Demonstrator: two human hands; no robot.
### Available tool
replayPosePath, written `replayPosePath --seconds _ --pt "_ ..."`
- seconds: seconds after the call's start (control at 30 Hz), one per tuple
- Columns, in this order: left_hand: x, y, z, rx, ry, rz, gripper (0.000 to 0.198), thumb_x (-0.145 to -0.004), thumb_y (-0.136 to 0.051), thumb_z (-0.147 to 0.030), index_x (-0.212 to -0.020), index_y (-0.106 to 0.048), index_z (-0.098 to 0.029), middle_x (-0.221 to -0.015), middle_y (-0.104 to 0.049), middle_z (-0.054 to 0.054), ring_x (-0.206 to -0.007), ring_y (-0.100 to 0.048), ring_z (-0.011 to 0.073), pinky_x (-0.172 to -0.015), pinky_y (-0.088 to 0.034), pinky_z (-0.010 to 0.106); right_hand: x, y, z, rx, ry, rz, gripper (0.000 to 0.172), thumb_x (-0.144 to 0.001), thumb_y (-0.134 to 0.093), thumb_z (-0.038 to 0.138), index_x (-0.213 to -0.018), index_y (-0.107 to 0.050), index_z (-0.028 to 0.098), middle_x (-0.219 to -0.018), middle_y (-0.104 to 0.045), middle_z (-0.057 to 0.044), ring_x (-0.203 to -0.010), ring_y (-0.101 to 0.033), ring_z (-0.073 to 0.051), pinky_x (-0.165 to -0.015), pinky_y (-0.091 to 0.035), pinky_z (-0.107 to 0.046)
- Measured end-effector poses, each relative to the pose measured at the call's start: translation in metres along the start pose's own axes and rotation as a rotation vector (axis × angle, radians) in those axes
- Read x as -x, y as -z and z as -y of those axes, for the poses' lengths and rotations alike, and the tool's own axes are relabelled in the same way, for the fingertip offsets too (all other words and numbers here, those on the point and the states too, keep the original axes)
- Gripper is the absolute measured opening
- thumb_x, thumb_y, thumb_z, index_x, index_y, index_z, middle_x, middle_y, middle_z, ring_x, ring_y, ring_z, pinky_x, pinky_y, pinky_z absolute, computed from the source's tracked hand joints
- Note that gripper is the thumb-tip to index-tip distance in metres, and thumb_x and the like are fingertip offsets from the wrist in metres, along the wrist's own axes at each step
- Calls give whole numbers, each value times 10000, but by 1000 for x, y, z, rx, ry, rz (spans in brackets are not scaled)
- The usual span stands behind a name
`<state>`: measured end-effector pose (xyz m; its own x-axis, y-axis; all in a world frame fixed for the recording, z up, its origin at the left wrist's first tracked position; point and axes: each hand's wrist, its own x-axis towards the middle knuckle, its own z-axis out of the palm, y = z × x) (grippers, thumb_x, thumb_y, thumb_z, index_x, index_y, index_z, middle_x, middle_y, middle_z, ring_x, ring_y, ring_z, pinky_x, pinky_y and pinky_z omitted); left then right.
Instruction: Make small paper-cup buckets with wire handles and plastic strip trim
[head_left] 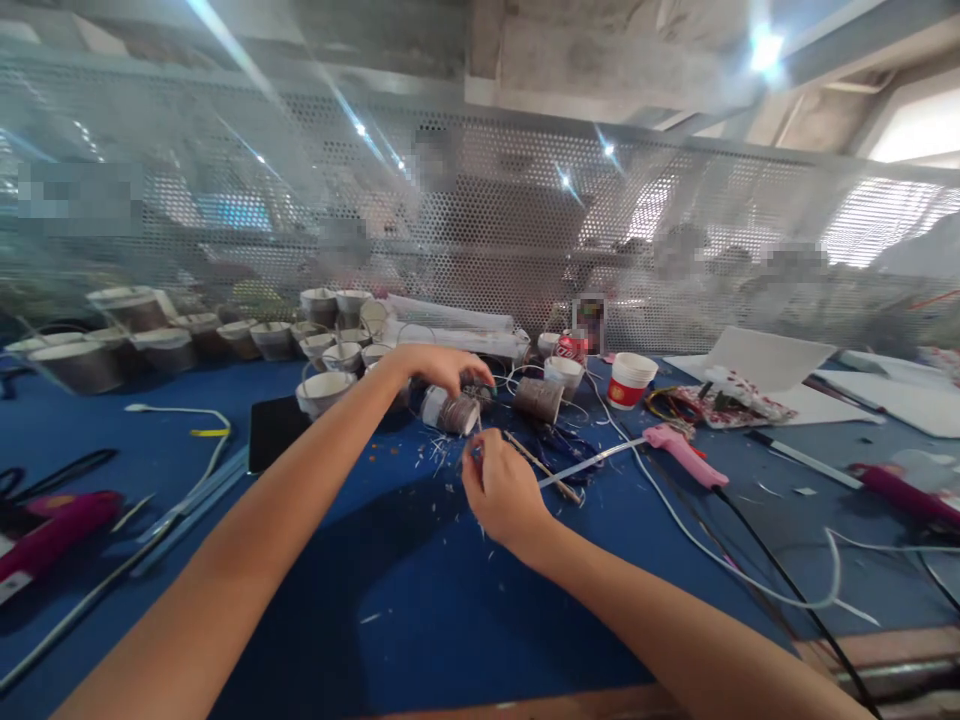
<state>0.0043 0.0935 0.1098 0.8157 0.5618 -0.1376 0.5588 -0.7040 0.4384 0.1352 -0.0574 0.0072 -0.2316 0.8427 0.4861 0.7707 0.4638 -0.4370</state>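
Observation:
My left hand (439, 368) reaches over a small paper cup wrapped in brown twine (452, 411) that lies on its side on the blue table (390, 590); the fingers curl down onto its far side. My right hand (501, 487) is just in front of that cup, fingers pinched together near its rim on something too thin to make out. A thin wooden stick (541, 466) lies beside the right hand. Another twine-wrapped cup (538, 398) lies on its side a little further back.
Several wrapped cups (169, 350) stand in rows at the back left. A pink glue gun (684, 452) with its black cord lies right of my hands, another (52, 532) at the left edge. A red-and-white cup (628, 380), white cables (720, 560), scissors and white sheets (780, 360) lie around.

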Motion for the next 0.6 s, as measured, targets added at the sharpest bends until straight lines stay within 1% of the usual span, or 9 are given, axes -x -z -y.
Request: replayPosePath --seconds 0.07,0.13,0.2,0.27,0.37,0.43,0.47,0.53,0.6 --pt "19 -1 1 -52 50 104 614 -493 -670 -160 -1097 -589 -240 -1164 -586 23 -1036 -518 235 -837 -402 256 1 -4 0 16 -65 -57 311 -787 -438 206 -1074 -449 88 -971 -553 -160 -923 -517 -251 -783 -423 -373" --pt "31 -6 0 -99 111 127 712 -455 -723 -231 -1148 -560 -244 -1209 -560 38 -1072 -495 255 -836 -400 258 1 -6 -1 72 -75 -90 447 -735 -484 183 -1156 -399 60 -1040 -506 -191 -1008 -460 -288 -829 -405 -419" --pt "34 -12 -1 -122 179 130 771 -429 -745 -280 -1172 -545 -225 -1234 -542 64 -1078 -491 268 -831 -403 264 0 -5 -2 137 -80 -78 513 -715 -505 177 -1195 -379 47 -1034 -498 -195 -1007 -448 -302 -835 -399 -439" --pt "34 -20 -2 -141 248 126 809 -396 -763 -317 -1167 -550 -200 -1221 -548 91 -1051 -506 282 -824 -410 283 -1 -3 -1 206 -92 -30 499 -708 -525 177 -1173 -413 38 -1006 -507 -197 -981 -458 -305 -833 -399 -436" --pt "30 -28 1 -174 320 125 856 -292 -797 -346 -1104 -587 -173 -1146 -586 123 -978 -531 305 -794 -424 317 -1 2 2 288 -111 99 295 -735 -510 176 -1001 -531 50 -954 -528 -193 -944 -482 -301 -822 -406 -414" --pt "29 -31 7 -167 316 98 832 -251 -806 -377 -1036 -615 -181 -1056 -619 115 -912 -546 297 -757 -436 322 -1 5 5 310 -122 166 196 -764 -477 168 -907 -563 66 -929 -538 -184 -935 -497 -294 -819 -408 -398" --pt "30 -31 11 -150 314 84 792 -258 -805 -397 -999 -626 -183 -998 -632 108 -866 -556 287 -734 -442 322 -2 6 7 311 -129 176 194 -767 -470 161 -907 -564 65 -933 -537 -183 -936 -504 -291 -812 -411 -390" --pt "34 -28 19 -87 338 66 677 -314 -792 -434 -918 -641 -170 -874 -638 100 -763 -567 263 -676 -453 324 -4 13 9 299 -143 155 289 -737 -486 133 -1007 -538 42 -990 -519 -195 -920 -529 -279 -778 -422 -370" --pt "41 -22 27 7 392 58 573 -395 -761 -473 -852 -642 -150 -782 -625 95 -689 -565 245 -628 -459 326 -11 26 7 273 -122 132 481 -689 -508 97 -1163 -459 30 -1097 -476 -217 -854 -570 -251 -717 -435 -347"
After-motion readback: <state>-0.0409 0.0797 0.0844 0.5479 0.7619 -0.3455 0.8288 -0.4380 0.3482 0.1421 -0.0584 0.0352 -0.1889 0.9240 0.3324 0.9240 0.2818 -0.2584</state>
